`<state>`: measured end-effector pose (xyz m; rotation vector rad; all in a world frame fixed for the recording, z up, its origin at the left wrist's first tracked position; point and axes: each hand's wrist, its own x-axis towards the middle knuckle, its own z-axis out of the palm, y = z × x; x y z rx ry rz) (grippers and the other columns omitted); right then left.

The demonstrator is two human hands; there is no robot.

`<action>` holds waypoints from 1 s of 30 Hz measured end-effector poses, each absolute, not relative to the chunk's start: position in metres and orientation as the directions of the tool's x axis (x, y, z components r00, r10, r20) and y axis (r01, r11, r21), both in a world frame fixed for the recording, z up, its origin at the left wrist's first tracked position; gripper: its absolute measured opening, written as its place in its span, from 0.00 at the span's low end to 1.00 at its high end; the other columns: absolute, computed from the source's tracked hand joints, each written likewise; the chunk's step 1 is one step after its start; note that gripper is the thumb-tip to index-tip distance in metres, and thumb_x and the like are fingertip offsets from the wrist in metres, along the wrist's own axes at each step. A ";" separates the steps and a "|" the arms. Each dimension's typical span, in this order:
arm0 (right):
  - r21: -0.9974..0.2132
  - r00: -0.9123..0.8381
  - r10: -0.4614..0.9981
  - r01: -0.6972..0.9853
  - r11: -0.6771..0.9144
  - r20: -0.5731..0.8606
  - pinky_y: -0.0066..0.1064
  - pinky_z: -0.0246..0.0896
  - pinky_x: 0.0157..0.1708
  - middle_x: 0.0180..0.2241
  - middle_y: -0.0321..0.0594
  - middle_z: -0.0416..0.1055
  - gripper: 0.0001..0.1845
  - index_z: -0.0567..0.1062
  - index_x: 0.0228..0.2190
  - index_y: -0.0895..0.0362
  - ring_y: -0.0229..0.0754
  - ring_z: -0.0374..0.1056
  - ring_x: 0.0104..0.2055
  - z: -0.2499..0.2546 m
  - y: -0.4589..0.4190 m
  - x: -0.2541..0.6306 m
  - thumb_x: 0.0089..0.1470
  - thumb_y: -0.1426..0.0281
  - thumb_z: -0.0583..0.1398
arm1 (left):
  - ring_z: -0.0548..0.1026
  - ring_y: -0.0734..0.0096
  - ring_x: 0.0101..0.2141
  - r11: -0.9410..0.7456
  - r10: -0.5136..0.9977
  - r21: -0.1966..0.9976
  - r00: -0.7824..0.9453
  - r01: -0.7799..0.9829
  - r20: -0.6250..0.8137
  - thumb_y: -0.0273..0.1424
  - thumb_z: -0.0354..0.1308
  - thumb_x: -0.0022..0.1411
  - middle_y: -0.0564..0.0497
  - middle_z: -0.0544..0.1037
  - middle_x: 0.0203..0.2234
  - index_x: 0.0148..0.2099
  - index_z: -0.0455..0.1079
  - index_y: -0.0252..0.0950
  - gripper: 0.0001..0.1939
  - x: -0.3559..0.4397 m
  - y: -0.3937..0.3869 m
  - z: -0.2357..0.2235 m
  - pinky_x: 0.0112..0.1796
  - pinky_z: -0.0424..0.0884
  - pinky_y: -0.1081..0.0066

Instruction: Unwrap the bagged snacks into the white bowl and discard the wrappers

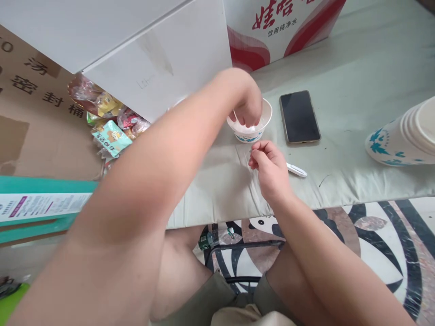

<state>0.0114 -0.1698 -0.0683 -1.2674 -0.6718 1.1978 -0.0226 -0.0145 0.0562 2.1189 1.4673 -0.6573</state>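
Note:
My left hand [249,106] reaches down into a white paper bowl [249,136] with a blue leaf print. Its fingers are curled together, and what they hold, if anything, is hidden. Something whitish lies in the bowl, too unclear to name. Just in front of the bowl is my right hand [270,165], thumb and fingers pinched together; I cannot make out anything between them. A slim white handle-like piece [297,170] sticks out from behind the right hand. Whether that hand touches it, I cannot tell.
A dark phone [300,117] lies right of the bowl on the pale green cloth [343,181]. Stacked paper cups [401,136] lie tilted at the far right. White boxes [163,59], a red-and-white carton [278,31] and wrapped snacks [112,136] stand behind and left.

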 end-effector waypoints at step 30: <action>-0.532 -0.536 0.766 0.559 0.637 0.354 0.52 0.61 0.61 0.61 0.48 0.64 0.26 0.70 0.57 0.49 0.56 0.60 0.65 -0.054 -0.059 -0.274 0.57 0.74 0.58 | 0.46 0.81 0.16 -0.127 0.701 0.707 -0.568 -0.695 -0.432 0.36 0.50 0.67 0.61 0.45 0.16 0.23 0.47 0.38 0.22 -0.331 -0.143 -0.031 0.19 0.46 0.75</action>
